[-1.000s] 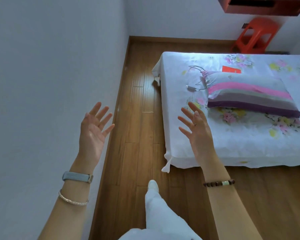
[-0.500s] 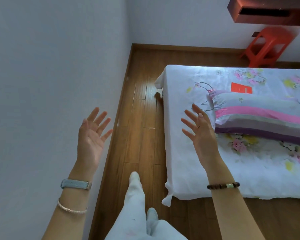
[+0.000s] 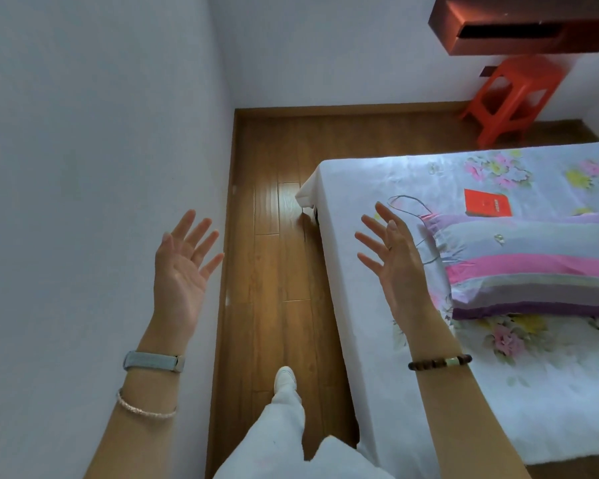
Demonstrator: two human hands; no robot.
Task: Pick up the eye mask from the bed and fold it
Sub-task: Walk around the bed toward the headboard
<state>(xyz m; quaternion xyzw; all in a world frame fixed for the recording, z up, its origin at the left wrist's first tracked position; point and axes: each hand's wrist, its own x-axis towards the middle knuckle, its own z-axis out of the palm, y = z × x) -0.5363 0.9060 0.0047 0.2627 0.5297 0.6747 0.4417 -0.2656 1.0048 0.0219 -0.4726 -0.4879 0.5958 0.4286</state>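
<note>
My left hand (image 3: 180, 271) is raised with the palm up and fingers spread, over the floor beside the wall, and holds nothing. With fingers spread and nothing in it, my right hand (image 3: 395, 257) hovers over the left edge of the bed (image 3: 360, 188). Thin dark cords (image 3: 407, 203) loop on the white floral sheet by the left end of a striped pillow (image 3: 533, 264), partly hidden behind my right hand. I cannot make out an eye mask as such.
A red booklet (image 3: 483, 206) lies on the sheet behind the pillow. An orange plastic stool (image 3: 512, 98) stands at the far wall under a dark red shelf (image 3: 519, 25). A narrow strip of wood floor (image 3: 277, 219) runs between wall and bed, with my leg on it.
I have stepped forward along the bed, so the bed and pillow have shifted lower and to the right in view. Both hands stay spread and hold nothing.
</note>
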